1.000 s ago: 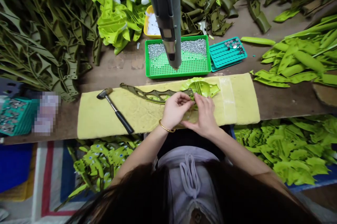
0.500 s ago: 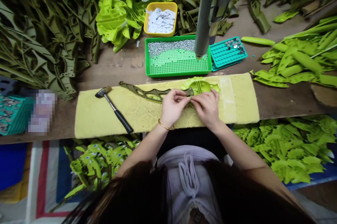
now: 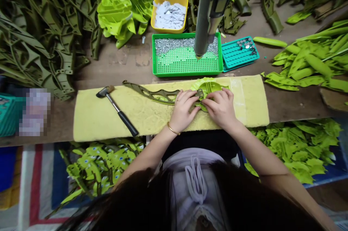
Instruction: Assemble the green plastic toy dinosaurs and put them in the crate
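Note:
On the yellow cloth (image 3: 108, 122) lies a long, curved, olive-green plastic part (image 3: 154, 95) with cut-out openings. Its right end overlaps a bright green scalloped plastic shell (image 3: 210, 85). My left hand (image 3: 185, 109) is closed over that end of the olive part, fingers pressed on it near the joint. At the shell's lower left, my right hand (image 3: 222, 108) pinches with thumb and forefinger; whatever is between them is too small to make out. To the left on the cloth rests a hammer (image 3: 119, 113) with a black handle.
Behind the cloth stand a green perforated tray (image 3: 187, 66) of small screws, a teal tray (image 3: 239, 57) and a yellow tub (image 3: 170, 28) of white pieces. A power screwdriver (image 3: 203, 17) hangs over the green tray. Olive parts (image 3: 54, 42) and green parts (image 3: 312, 57) are heaped at the sides.
Both hands have shifted slightly right. The left fingers have moved from a pinch near the right hand onto the olive part, and the right hand now pinches at the shell.

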Demonstrator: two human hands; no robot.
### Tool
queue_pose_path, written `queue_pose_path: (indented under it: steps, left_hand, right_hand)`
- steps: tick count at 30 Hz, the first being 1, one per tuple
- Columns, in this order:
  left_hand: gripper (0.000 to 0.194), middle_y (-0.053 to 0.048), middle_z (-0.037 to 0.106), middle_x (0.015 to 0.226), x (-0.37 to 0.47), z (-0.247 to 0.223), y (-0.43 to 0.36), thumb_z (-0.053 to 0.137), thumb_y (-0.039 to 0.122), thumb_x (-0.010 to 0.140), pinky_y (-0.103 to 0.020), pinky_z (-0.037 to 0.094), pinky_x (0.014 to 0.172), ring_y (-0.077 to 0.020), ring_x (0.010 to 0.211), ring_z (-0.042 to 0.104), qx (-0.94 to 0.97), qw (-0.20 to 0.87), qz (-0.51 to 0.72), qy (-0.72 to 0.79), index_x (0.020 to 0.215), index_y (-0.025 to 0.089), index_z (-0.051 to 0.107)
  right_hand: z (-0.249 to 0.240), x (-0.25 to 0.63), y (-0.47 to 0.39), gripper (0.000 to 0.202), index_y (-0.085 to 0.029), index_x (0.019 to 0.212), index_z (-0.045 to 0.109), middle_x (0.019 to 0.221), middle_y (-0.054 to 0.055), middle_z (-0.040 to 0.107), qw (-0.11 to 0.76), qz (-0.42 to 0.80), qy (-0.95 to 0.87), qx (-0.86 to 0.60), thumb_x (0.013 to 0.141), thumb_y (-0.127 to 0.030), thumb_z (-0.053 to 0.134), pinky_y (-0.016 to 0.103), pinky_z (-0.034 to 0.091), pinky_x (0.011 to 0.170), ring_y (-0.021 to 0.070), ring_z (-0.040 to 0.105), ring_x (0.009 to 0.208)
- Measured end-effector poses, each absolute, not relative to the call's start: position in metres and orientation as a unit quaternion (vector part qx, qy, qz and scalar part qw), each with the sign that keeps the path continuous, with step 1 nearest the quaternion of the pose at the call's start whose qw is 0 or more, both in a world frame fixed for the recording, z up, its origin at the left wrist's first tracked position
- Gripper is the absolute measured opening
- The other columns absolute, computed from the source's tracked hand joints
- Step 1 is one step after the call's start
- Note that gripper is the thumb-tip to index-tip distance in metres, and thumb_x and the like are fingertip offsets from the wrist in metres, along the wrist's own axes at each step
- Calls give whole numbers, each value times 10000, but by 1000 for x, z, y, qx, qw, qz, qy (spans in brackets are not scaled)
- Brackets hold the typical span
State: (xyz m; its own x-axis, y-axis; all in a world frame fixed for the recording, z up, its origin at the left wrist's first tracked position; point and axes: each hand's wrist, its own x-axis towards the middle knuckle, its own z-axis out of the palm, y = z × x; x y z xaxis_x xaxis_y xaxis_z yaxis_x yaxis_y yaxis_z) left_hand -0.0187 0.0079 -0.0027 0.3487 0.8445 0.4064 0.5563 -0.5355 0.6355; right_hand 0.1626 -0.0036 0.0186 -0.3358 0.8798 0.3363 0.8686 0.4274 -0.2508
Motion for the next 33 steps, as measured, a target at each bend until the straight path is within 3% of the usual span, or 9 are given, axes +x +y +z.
queue_pose_path:
  steps: [5, 9, 13, 16, 20, 24, 30, 33]
  left_hand:
    - [182, -100, 647, 1215, -19, -2, 7, 626, 270, 867, -491, 349, 1121, -220, 1191, 556, 800, 202, 352, 441, 1027, 184, 634]
    - [178, -114, 628, 1238, -21, -2, 6, 593, 283, 888, -521, 340, 1114, -245, 1211, 539, 822, 172, 323, 435, 1023, 199, 672]
    - [204, -111, 595, 1293, -22, -2, 6, 571, 286, 900, -557, 329, 1106, -264, 1257, 502, 849, 151, 270, 428, 1067, 250, 682]
    - [216, -127, 578, 1327, -21, -2, 4, 579, 294, 894, -580, 315, 1109, -284, 1285, 482, 862, 134, 247, 421, 1083, 237, 668]
    - [263, -167, 565, 1344, -18, -3, -1, 592, 329, 887, -611, 309, 1102, -322, 1307, 466, 875, 91, 237, 412, 1107, 195, 643]
    - [254, -184, 561, 1344, -10, 0, -2, 600, 354, 878, -663, 254, 1107, -342, 1303, 466, 865, 113, 254, 419, 1048, 173, 649]
    - [174, -129, 624, 1239, 2, 8, 5, 548, 303, 895, -596, 329, 1093, -298, 1229, 521, 848, 84, 269, 449, 853, 185, 669]
    - [189, -94, 644, 1157, 4, 10, 9, 568, 304, 883, -547, 376, 1062, -280, 1163, 545, 834, 90, 283, 465, 757, 200, 663]
  right_hand:
    - [23, 163, -3, 165, -268, 912, 687, 957, 22, 701, 167, -19, -843, -511, 902, -235, 526, 423, 302, 992, 198, 544, 945]
    - [25, 161, -2, 175, -236, 905, 683, 956, 43, 694, 158, -28, -840, -518, 916, -268, 511, 399, 370, 864, 207, 563, 906]
    - [30, 166, -5, 254, -170, 1001, 659, 931, 115, 669, 126, 27, -816, -563, 915, -351, 504, 372, 430, 728, 236, 588, 859]
    - [34, 177, -12, 298, -158, 1046, 642, 858, 110, 679, 118, 91, -806, -572, 914, -385, 500, 357, 471, 678, 230, 613, 794]
    - [36, 189, -21, 206, -183, 1010, 645, 869, 65, 702, 210, 204, -782, -550, 922, -303, 503, 298, 520, 684, 169, 650, 776]
    - [39, 189, -21, 243, -201, 1106, 635, 876, 47, 693, 277, 263, -763, -521, 892, -291, 562, 276, 537, 662, 139, 641, 736]
    - [39, 181, -15, 177, -229, 983, 690, 913, 43, 719, 329, 311, -725, -519, 896, -242, 536, 318, 567, 771, 151, 673, 835]
    - [28, 180, -12, 163, -230, 982, 678, 882, 27, 730, 383, 369, -636, -560, 877, -285, 566, 308, 589, 719, 143, 694, 759]
